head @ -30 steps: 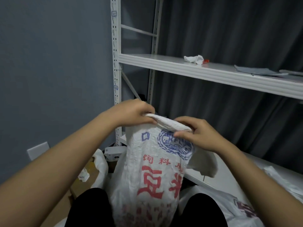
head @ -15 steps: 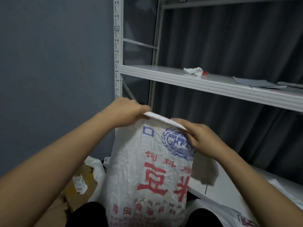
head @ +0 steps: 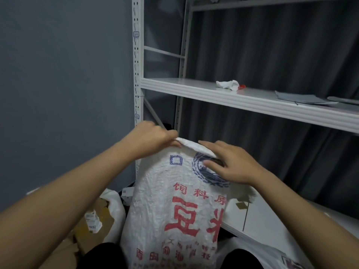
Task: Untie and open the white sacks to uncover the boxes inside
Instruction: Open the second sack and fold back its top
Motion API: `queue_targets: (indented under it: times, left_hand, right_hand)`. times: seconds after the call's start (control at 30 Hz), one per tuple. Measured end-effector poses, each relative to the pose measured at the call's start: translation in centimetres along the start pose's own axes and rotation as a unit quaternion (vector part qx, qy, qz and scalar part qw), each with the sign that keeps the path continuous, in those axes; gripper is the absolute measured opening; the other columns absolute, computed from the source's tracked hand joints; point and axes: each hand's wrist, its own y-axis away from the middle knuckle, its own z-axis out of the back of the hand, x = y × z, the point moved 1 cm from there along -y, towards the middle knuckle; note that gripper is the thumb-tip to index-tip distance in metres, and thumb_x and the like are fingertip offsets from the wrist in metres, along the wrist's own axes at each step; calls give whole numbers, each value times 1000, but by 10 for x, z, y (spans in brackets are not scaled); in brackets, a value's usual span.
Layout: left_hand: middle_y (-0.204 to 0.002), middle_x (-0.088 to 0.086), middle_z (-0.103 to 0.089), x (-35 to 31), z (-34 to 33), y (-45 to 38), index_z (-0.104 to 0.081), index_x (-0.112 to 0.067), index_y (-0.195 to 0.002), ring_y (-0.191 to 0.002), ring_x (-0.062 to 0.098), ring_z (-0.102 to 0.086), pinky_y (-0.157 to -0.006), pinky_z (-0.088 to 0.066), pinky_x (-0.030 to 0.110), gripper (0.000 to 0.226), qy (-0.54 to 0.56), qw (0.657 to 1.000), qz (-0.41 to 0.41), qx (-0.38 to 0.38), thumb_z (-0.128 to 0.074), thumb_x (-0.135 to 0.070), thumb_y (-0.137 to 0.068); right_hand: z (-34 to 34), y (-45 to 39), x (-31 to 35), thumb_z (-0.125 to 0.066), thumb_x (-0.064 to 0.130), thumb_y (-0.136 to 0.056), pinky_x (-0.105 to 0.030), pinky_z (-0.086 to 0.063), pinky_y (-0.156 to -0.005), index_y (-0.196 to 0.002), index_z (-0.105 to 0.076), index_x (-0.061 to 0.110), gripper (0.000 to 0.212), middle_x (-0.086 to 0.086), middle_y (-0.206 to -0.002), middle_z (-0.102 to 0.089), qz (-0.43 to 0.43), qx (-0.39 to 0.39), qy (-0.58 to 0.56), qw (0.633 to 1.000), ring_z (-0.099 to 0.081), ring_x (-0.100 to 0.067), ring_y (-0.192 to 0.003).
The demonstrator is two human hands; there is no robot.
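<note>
Woven white sack with red and blue print (head: 174,200): standing upright between knees; left hand (head: 149,136) pinching rolled top edge, right hand (head: 231,166) fingers clamping it, seemingly working the mouth open.

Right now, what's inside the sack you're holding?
Cannot tell. The sack has its top edge folded shut, gripped by the left hand and right hand. No box shows.

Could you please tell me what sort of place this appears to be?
Probably a storeroom: a metal rack with a nearly bare shelf, a printed white sack in hand, and an opened sack showing a cardboard box beside it.
</note>
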Motion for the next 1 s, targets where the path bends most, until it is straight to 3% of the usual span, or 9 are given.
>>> queue_targets:
  times: [0.13, 0.23, 0.33, 0.43, 0.53, 0.67, 0.8, 0.9, 1.0]
  left_hand:
    - [-43, -1, -51, -5, -6, 2, -54, -15, -68, -31, 21, -45, -42, -33, 21, 56, -30, 998, -45, -34, -28, -60, -89]
    - [-64, -6, -60, 1, 4, 4, -57, -27, -89, -61, 17, -58, -60, -48, 33, 73, 115, 972, 51, 200, -21, -87, -71]
    - [-81, -6, -63, -3, 10, 3, -58, -26, -99, -76, 13, -58, -67, -47, 36, 51, 170, 924, 89, 330, -37, -70, -85]
    - [-95, -1, -63, -12, 6, -1, -49, -20, -109, -87, 21, -60, -62, -36, 31, 21, 5, 959, 14, 282, -36, -33, -101]
    - [-85, 2, -59, -17, 1, 2, -49, -19, -103, -79, 25, -60, -56, -35, 32, 11, -30, 982, -49, 177, -48, -15, -93]
    - [-108, 3, -54, -17, -4, 25, -55, -22, -115, -101, 23, -51, -85, -43, 38, 52, 60, 990, 102, 71, -61, -57, -78]
    - [-100, -6, -50, -59, -4, 50, -49, -18, -101, -93, 11, -48, -78, -41, 27, 38, 367, 807, 460, 53, -59, -51, -86]
    - [-87, -3, -65, -89, -16, 52, -59, -16, -94, -82, 13, -66, -75, -57, 34, 29, 539, 660, 515, 94, -58, -44, -90]
    - [-55, -10, -59, -103, -21, 56, -57, -13, -70, -54, 3, -59, -56, -51, 19, 25, 577, 608, 544, 52, -62, -23, -92]
  right_hand:
    - [-5, -11, 29, -42, 28, -99, -39, -51, -79, -147, -20, 42, 55, 2, -125, -56, 7, 6, -24, 1000, -58, -20, -95]
    - [-11, -9, 32, -43, 10, -94, -36, -40, -60, -153, -5, 31, 73, -8, -117, -48, -4, 20, 172, 985, -45, -21, -77]
    - [-19, -2, 28, -45, 20, -96, -33, -36, -61, -153, -9, 31, 68, -6, -111, -48, 37, 0, 145, 989, -47, -21, -83]
    - [-22, -3, 32, -37, 52, -98, -31, -44, -89, -149, -28, 35, 54, 6, -125, -54, -32, 41, -126, 991, -52, -14, -112]
    - [-27, -7, 40, -54, 37, -96, -34, -48, -90, -121, -62, 24, 29, 7, -110, -68, -101, 4, -345, 933, -61, -7, -99]
    - [-50, 3, 53, -65, 25, -90, -28, -48, -69, -91, -65, 27, 3, 9, -81, -68, -171, -132, -391, 895, -61, -2, -73]
    - [-81, 21, 78, -67, 28, -87, -26, -44, -62, -89, -52, 25, 16, 8, -73, -58, -272, -233, -408, 840, -53, -2, -64]
    - [-102, 25, 108, -67, 20, -86, -15, -39, -66, -81, -51, 24, 18, 10, -79, -54, -272, -288, -402, 825, -51, -2, -74]
    - [-113, 29, 128, -69, 17, -85, -9, -40, -71, -85, -60, 20, 10, 6, -87, -61, -259, -253, -463, 809, -54, -2, -80]
